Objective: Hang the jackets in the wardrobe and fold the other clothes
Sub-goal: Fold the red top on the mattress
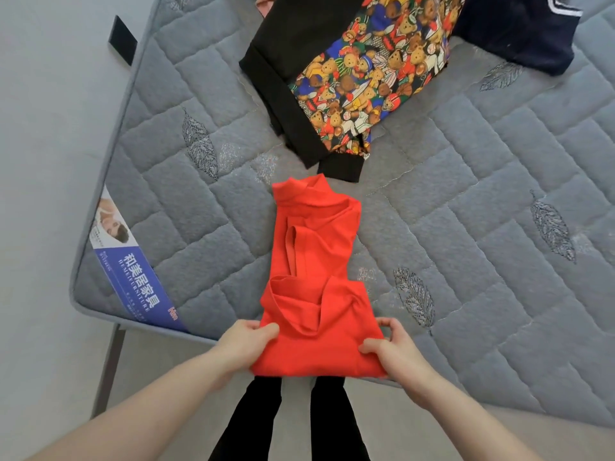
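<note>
The left hand (248,341) and right hand (396,347) each pinch a near corner of the red top (316,261), which lies lengthwise on the grey mattress (482,194) below a teddy-bear jacket (366,71).

Lighting was even and diffuse, moderately bright, no obvious single source. Shadows were soft and faint: a thin one under the red garment (316,261) edges and along the near mattress (499,161) rim. No glare or blown highlights; the red read heavily saturated, nearly clipping, so folds lost detail. Wide-angle distortion was strong: the mattress's left edge bowed and quilting lines curved toward the frame borders. Forearms at the near corners looked stretched and slightly soft. Centre was reasonably sharp; overall mild compression smear, the far dark navy garment (519,24) showed almost no texture.
</note>
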A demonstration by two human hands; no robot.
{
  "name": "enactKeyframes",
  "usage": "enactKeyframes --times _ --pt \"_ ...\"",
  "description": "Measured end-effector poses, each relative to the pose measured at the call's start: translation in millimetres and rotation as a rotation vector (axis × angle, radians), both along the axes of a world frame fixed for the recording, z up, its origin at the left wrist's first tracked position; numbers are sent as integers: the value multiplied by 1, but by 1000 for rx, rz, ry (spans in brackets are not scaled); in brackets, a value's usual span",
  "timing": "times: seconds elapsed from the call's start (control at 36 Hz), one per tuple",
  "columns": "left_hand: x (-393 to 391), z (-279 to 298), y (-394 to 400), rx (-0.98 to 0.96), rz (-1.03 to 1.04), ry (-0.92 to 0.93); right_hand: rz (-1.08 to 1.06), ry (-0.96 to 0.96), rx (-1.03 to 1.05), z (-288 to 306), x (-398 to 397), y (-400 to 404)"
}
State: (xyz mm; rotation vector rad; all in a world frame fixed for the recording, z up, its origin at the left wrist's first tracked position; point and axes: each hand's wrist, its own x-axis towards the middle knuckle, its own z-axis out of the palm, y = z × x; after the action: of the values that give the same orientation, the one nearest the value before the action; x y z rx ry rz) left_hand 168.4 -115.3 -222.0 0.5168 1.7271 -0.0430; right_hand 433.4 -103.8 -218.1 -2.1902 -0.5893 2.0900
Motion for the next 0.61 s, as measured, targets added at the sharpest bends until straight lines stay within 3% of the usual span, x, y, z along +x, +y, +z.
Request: enactKeyframes --times 0.17,0.36,0.44,0.61 --pt "-14 24 2 84 156 -15 -138 37 56 25 11 13" --pt "-12 40 89 256 381 -138 -268 147 113 34 -4 87" --pt "-9 41 132 228 505 -219 -341 158 127 28 -13 124" --pt "-9 26 185 206 618 -206 -408 209 213 18 -28 178"
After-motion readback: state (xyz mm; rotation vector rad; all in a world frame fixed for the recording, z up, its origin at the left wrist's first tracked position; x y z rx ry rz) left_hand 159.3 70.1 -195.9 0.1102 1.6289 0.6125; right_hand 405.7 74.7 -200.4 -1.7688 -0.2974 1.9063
